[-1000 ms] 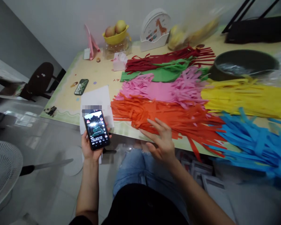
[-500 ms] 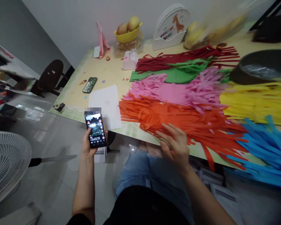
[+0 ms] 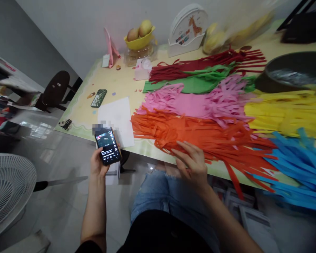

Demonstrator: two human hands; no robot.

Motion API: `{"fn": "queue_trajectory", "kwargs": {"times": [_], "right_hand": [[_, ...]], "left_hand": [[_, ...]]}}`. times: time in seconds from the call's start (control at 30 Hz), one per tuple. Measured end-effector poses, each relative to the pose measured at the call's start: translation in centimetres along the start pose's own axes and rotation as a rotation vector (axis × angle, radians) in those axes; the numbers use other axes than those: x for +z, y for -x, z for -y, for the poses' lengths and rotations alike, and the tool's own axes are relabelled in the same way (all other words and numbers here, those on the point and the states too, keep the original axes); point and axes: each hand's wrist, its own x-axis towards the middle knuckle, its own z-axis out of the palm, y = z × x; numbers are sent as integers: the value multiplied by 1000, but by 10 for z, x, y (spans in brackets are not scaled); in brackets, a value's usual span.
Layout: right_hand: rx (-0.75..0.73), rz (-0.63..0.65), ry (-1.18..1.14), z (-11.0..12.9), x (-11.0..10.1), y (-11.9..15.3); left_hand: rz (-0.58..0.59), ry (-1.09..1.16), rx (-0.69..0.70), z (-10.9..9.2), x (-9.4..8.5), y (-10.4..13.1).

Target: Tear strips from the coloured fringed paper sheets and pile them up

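My left hand [image 3: 98, 165] is closed around a lit smartphone [image 3: 107, 147], held upright past the table's front edge with my thumb by the screen. At the table edge my right hand [image 3: 193, 161] is open, its fingers slightly spread over the near side of an orange fringed fabric bundle [image 3: 195, 130]. Whether those fingertips touch the strips I cannot tell. Behind the orange lie a pink fringed bundle [image 3: 195, 102], a green one [image 3: 186, 86] and a dark red one [image 3: 189, 72]. Yellow strips [image 3: 287, 112] and blue strips [image 3: 302, 165] lie to the right.
On the table [image 3: 81, 102] are white paper [image 3: 116, 116], a patterned phone [image 3: 99, 98], a small white box [image 3: 142, 70], a fruit bowl [image 3: 139, 42], a giraffe-print holder [image 3: 185, 45] and a dark round container [image 3: 268, 79]. A fan [image 3: 10, 189] stands at left.
The phone screen shows a different picture, and my left thumb has shifted lower beside it. My right hand has moved very slightly left. The view has tilted a little.
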Motion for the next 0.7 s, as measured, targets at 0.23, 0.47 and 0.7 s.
{"fn": "queue_trajectory", "kwargs": {"times": [0.23,0.47,0.7], "right_hand": [[7,-9,-14,0,0,1],[0,-19,-38,0,-2,0],[-15,-25,-58,-1,1,-1]], "left_hand": [[123,67,25,-3,5,2],[70,-151,153,-32,-12,-33],[-479,-1330,437,-96,-39,-110]]}}
